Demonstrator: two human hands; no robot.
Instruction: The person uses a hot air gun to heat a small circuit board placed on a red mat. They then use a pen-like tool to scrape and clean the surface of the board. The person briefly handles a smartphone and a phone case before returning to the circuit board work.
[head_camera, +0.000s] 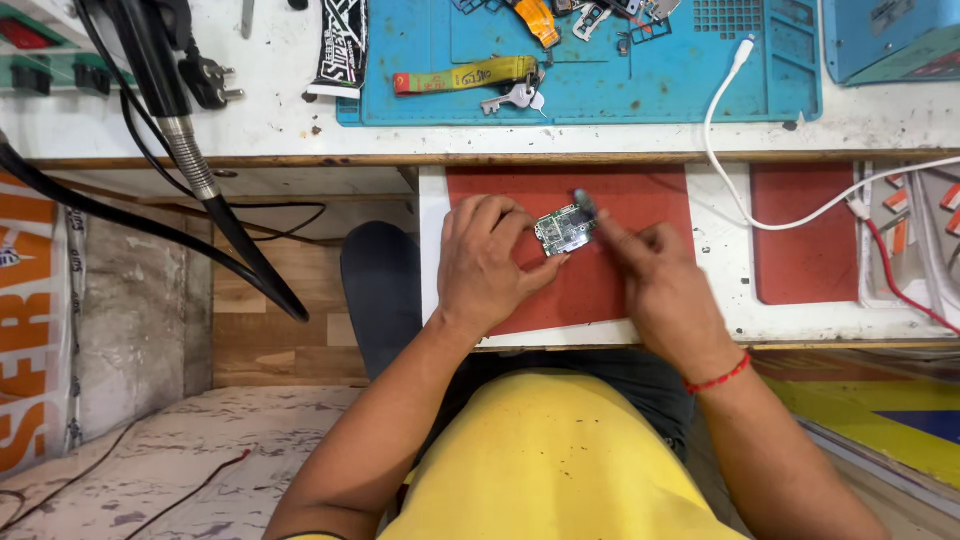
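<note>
My left hand (487, 262) pinches a small green circuit board (562, 230) between thumb and fingers, above a red mat (600, 190) on a pull-out shelf. My right hand (652, 272) is just right of the board, its index finger stretched toward the board's upper right corner. A small dark tip (583, 201) shows at that fingertip; what it is cannot be made out. A red thread band circles my right wrist.
A blue work mat (620, 70) lies on the white bench with keys on a yellow lanyard (470, 76) and small phone parts. A white cable (730, 180) crosses the shelf on the right. Black hoses and a metal-necked tool (190, 150) hang at left.
</note>
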